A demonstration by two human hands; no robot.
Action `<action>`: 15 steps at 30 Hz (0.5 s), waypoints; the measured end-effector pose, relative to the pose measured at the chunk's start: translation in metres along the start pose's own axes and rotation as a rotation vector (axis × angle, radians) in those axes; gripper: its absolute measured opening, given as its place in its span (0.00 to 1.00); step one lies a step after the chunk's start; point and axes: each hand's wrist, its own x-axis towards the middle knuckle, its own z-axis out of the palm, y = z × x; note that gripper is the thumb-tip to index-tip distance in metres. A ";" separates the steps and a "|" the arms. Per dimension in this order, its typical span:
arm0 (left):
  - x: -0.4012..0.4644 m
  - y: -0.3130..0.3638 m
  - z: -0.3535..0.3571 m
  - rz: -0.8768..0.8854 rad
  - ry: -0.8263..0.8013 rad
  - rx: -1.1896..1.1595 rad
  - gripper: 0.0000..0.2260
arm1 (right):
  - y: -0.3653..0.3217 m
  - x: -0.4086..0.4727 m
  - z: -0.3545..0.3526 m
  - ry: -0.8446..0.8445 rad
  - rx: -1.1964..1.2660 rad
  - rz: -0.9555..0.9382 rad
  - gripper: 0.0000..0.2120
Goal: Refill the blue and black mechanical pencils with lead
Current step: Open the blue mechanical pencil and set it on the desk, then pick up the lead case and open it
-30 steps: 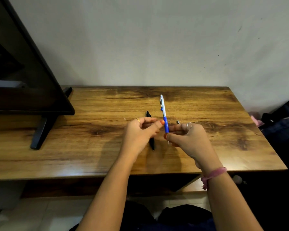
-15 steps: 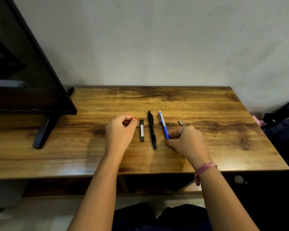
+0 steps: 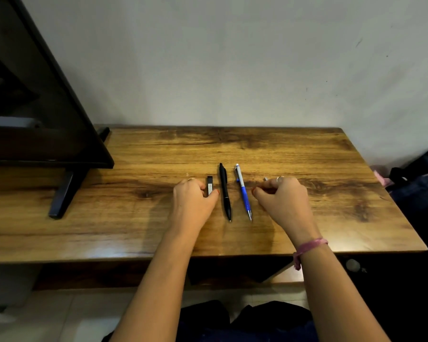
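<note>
Wooden bench (image 3: 307,149) against a pale wall (image 3: 232,58); dark monitor (image 3: 35,107) on its stand at the left end.

Three task items lie side by side near the bench centre, all flat on the wood, long axes running roughly away from the person:
- lead case (image 3: 209,185) — small, black, with a pale label; leftmost.
- black pencil (image 3: 225,191) — just right of the case, tip toward the person.
- blue pencil (image 3: 243,192) — just right of the black one, white upper barrel with clip, blue grip, metal tip toward the person. The two pencils are apart, not touching.

Left hand (image 3: 192,201): resting on the bench beside the lead case, fingers curled. Thumb tip lies against the near right edge of the case, index finger on its left side — a loose pinch on the case, which is flat on the wood, not lifted. Ring visible on one finger.

Right hand (image 3: 282,196): on the bench to the right of the blue pencil, clear of it. Fingers clenched in a loose fist, thumb and index tips pressed together; cannot tell whether anything is between them. A small metallic piece (image 3: 265,179) shows just beyond the knuckles — too small to identify. Ring on one finger; pink band (image 3: 309,246) at the wrist.
</note>
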 end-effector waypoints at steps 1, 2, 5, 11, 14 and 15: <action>0.000 0.001 0.001 -0.009 -0.009 0.012 0.08 | -0.001 0.000 0.001 0.019 0.003 -0.018 0.04; 0.000 0.003 0.002 -0.019 -0.015 0.024 0.08 | -0.002 0.001 0.002 0.030 0.006 -0.030 0.05; 0.000 0.007 0.002 -0.043 -0.032 0.048 0.06 | -0.006 0.002 0.009 0.046 -0.001 -0.071 0.07; -0.003 0.005 0.000 -0.064 -0.044 0.019 0.10 | -0.015 0.002 0.027 -0.022 0.041 -0.148 0.07; -0.006 0.007 -0.005 -0.003 0.000 -0.026 0.04 | -0.019 0.003 0.031 -0.018 0.121 -0.164 0.11; -0.006 0.007 -0.006 0.043 0.028 -0.047 0.05 | -0.019 0.003 0.032 -0.020 0.188 -0.150 0.13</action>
